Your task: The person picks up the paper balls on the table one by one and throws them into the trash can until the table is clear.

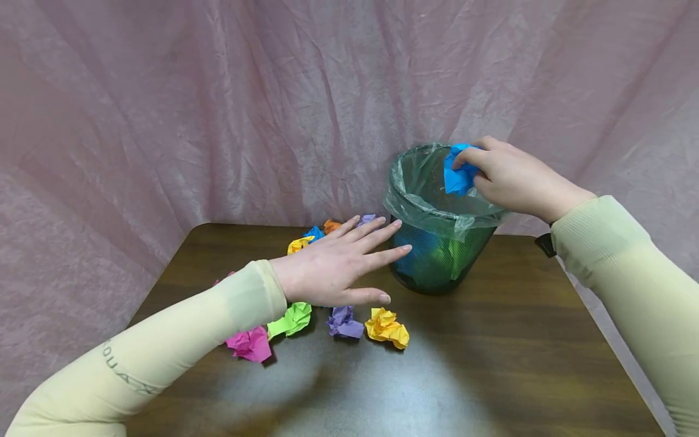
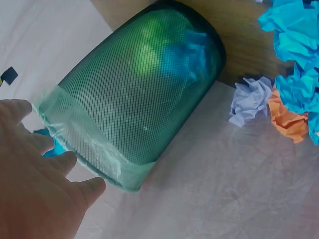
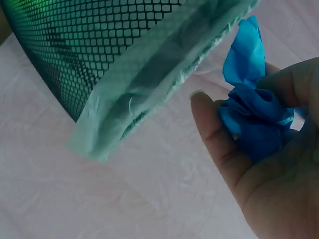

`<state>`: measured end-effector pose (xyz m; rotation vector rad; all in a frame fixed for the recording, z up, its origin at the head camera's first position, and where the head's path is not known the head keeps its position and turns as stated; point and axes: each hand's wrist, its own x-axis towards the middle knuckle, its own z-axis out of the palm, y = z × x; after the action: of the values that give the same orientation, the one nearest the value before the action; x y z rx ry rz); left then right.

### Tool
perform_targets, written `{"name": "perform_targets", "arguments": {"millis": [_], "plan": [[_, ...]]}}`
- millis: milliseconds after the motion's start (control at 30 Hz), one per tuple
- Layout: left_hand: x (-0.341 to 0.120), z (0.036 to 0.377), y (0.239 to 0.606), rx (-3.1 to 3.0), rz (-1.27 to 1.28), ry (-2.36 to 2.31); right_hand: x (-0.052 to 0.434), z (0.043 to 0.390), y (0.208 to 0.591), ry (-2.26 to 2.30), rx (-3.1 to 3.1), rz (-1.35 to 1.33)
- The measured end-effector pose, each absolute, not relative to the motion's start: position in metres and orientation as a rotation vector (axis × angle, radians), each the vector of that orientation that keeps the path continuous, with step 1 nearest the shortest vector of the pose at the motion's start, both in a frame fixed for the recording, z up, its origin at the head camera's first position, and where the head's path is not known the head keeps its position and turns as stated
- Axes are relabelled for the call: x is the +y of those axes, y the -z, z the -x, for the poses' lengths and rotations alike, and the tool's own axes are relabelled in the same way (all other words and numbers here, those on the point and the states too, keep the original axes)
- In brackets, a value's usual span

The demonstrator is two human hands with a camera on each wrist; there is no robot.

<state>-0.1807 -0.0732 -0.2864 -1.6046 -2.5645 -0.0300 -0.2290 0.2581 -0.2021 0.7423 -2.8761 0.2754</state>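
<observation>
From the head view you see the whole layout: your right hand (image 1: 513, 179) pinches a blue paper ball (image 1: 459, 173) over the mouth of the mesh bin (image 1: 442, 255), which stands on the brown table (image 1: 491, 364) and is lined with a green bag (image 1: 415, 182). Your left hand (image 1: 338, 267) hovers flat, fingers straight and spread, just left of the bin and holding nothing. Under and around it lie crumpled balls: a yellow ball (image 1: 386, 328), a purple ball (image 1: 344, 321), a lime ball (image 1: 292, 320) and a pink ball (image 1: 250, 344) in front, more coloured ones behind the fingers. Pink cloth (image 1: 218, 109) hangs behind the table.

The left wrist view gives you what the head view hides: through the mesh side of the bin (image 2: 134, 94), green and blue paper already lies inside. Your left hand (image 2: 40, 184) shows relaxed fingers, close to the bag's folded rim but apart from it. A pale lilac ball (image 2: 251, 99), an orange ball (image 2: 289, 119) and blue ones lie beyond the bin.

The right wrist view shows the grip closely: your right hand (image 3: 264, 164) curls thumb and fingers round the blue paper ball (image 3: 256, 119), just beside the bag's rim (image 3: 164, 74), not touching it.
</observation>
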Motion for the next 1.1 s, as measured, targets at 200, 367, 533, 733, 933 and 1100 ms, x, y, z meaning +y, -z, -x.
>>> {"name": "perform_targets", "arguments": {"millis": [200,367,533,733,933,1100], "plan": [[-0.072,0.180,0.291,-2.591,1.622,0.031,0.249,0.240,0.206,-0.297,-2.994,-0.722],[-0.073,0.179,0.295,-2.622,1.621,0.019,0.244,0.248,0.212,-0.277,-3.048,-0.725],[-0.075,0.178,0.297,-2.642,1.618,0.023,0.241,0.251,0.215,-0.282,-3.096,-0.719],[-0.078,0.179,0.300,-2.669,1.623,0.046,0.238,0.248,0.214,-0.311,-3.158,-0.706],[-0.080,0.181,0.302,-2.686,1.628,0.071,0.239,0.243,0.214,-0.295,-3.070,-0.737],[-0.081,0.181,0.303,-2.694,1.618,0.065,0.240,0.242,0.215,-0.207,-3.060,-0.708]]}}
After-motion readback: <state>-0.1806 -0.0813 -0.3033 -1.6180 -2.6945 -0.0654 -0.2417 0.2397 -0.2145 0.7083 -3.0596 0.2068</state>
